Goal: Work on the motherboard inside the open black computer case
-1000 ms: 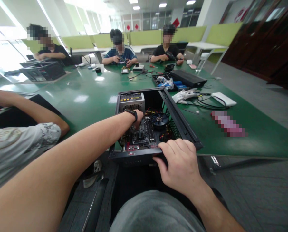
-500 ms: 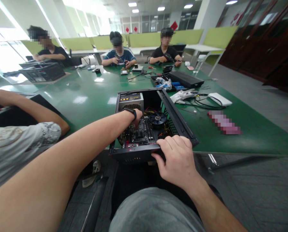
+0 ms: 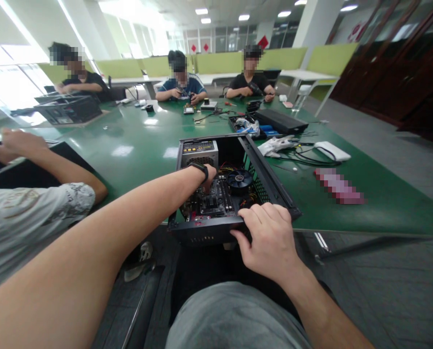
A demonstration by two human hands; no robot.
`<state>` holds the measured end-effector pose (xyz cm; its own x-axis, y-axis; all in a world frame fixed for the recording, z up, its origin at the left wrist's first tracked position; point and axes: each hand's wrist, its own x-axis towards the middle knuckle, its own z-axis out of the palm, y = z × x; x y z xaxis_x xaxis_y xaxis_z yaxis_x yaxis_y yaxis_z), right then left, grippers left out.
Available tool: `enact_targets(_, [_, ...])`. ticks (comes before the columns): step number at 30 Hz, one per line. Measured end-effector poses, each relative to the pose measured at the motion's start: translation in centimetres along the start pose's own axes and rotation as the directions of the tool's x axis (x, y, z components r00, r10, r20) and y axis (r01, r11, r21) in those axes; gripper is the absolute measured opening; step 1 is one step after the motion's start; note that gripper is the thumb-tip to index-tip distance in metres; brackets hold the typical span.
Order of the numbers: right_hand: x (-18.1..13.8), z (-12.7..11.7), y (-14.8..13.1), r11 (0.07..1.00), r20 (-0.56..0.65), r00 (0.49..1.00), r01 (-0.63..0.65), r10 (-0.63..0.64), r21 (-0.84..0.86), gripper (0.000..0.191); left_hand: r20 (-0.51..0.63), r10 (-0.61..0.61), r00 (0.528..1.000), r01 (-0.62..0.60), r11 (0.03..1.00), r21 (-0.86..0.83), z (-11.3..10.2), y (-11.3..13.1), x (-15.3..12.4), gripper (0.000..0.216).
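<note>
An open black computer case (image 3: pixel 202 229) lies at the table's near edge, its inside facing up. My right hand (image 3: pixel 269 230) grips the case's near edge, fingers over the top and thumb below. My left hand (image 3: pixel 209 178) reaches down into the case above the motherboard (image 3: pixel 218 198); its fingers are mostly hidden, so what they touch cannot be made out. A dark watch is on that wrist. Behind the hand sits the power supply (image 3: pixel 201 151). To its right is a round black cooling fan (image 3: pixel 239 179), with thin coloured wires around it.
White gloves (image 3: pixel 280 145), black cables and a white box (image 3: pixel 332 151) lie right of the case, near a pink blurred item (image 3: pixel 339 186). Behind stands a tool tray (image 3: pixel 253 127). A neighbour's arm (image 3: pixel 67 167) rests at left by another case. Several people sit across the green table (image 3: pixel 136 133).
The view has shifted slightly, moving everything a little right and down. The neighbour's hand at left has lifted. My hands keep the same places on and in the case.
</note>
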<state>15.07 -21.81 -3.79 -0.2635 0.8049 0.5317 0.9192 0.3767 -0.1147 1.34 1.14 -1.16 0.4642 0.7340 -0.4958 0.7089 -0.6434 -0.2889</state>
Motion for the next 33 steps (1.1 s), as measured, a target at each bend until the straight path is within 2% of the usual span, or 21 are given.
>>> enact_targets(14, [-0.06, 0.03, -0.01, 1.000, 0.007, 1.000, 0.001, -0.001, -0.015, 0.025, -0.004, -0.001, 1.000, 0.001, 1.000, -0.024, 0.18, 0.00, 0.03, 0.057])
enact_targets(22, [-0.06, -0.04, -0.06, 1.000, 0.015, 1.000, -0.006, 0.006, -0.006, 0.026, -0.004, 0.008, 1.000, -0.008, 1.000, 0.016, 0.12, 0.14, 0.04, 0.053])
enact_targets(28, [-0.09, 0.01, 0.06, 1.000, -0.002, 1.000, 0.006, -0.006, -0.010, 0.026, -0.023, 0.017, 1.000, -0.017, 1.000, -0.002, 0.15, 0.00, 0.13, 0.061])
enact_targets(33, [-0.02, 0.07, 0.05, 1.000, -0.002, 1.000, 0.000, 0.000, 0.008, 0.023, -0.002, 0.016, 1.000, -0.016, 1.000, -0.009, 0.45, -0.39, 0.62, 0.057])
